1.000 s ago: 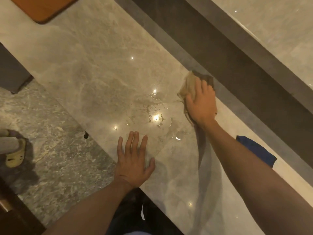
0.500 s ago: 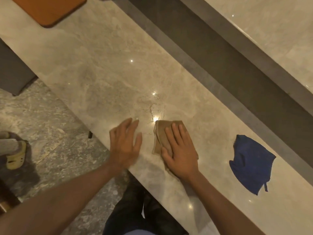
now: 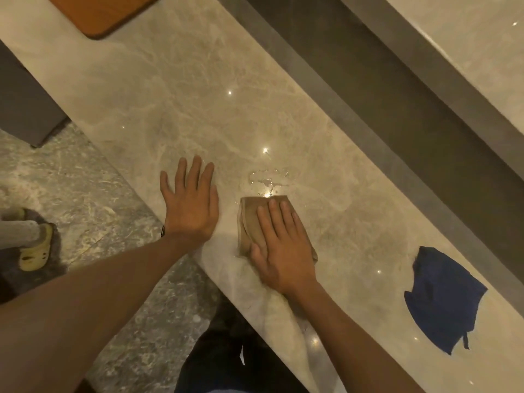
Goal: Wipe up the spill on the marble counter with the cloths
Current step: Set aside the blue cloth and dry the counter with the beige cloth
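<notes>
Much of the folded tan cloth (image 3: 249,222) lies hidden beneath the flat right hand (image 3: 283,251); only its left part, far edge and a corner past the wrist show. Left of that hand and far up the counter, the orange-brown rounded wooden board (image 3: 105,12) is cut off by the top edge. Far left of the spread left hand (image 3: 190,207), a foot in a yellow slipper (image 3: 34,251) is cropped at the frame's side. Both forearms run out of the bottom edge.
</notes>
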